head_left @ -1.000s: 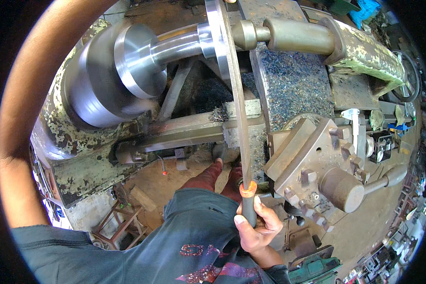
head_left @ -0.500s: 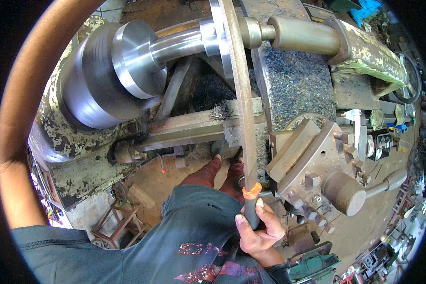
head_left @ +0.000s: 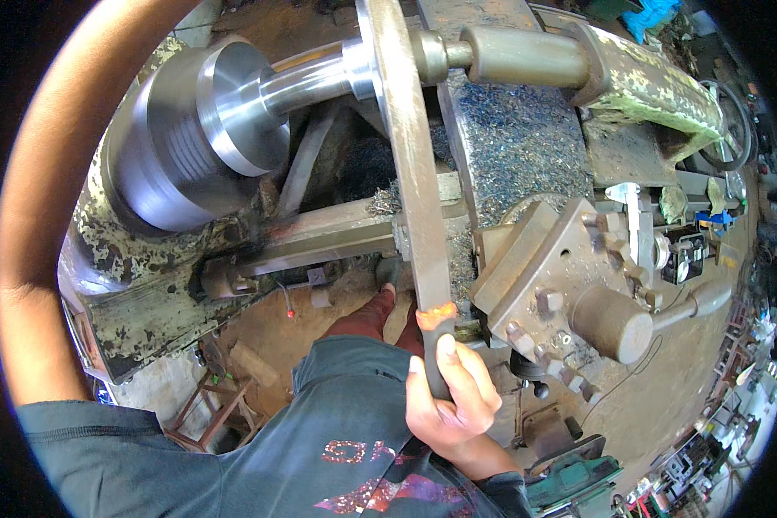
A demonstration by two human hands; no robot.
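My right hand [head_left: 451, 395] is closed around the dark handle of a long flat file [head_left: 419, 190], whose orange-ended grip sits in front of my shirt. The file's blade runs away from me to the top edge, passing over the bright stepped metal workpiece [head_left: 315, 84] beside its flange. That workpiece sits between the lathe chuck [head_left: 168, 142], smeared as if spinning, and the tailstock centre [head_left: 427, 57]. My left arm [head_left: 28, 224] reaches up the left side and out of the picture at the top, so my left hand is hidden.
Right of the file stands the tool post [head_left: 548, 276] with bolts and a clamping lever [head_left: 695, 306]. Metal chips cover the carriage [head_left: 527, 134]. A caliper [head_left: 634, 220] lies beyond the tool post. The tailstock [head_left: 656, 95] is at the far right, a wooden stool [head_left: 216, 406] at lower left.
My right hand and the file handle have shifted left and slightly away from me. The file's broad face shows more. The whole scene sits slightly farther left in view.
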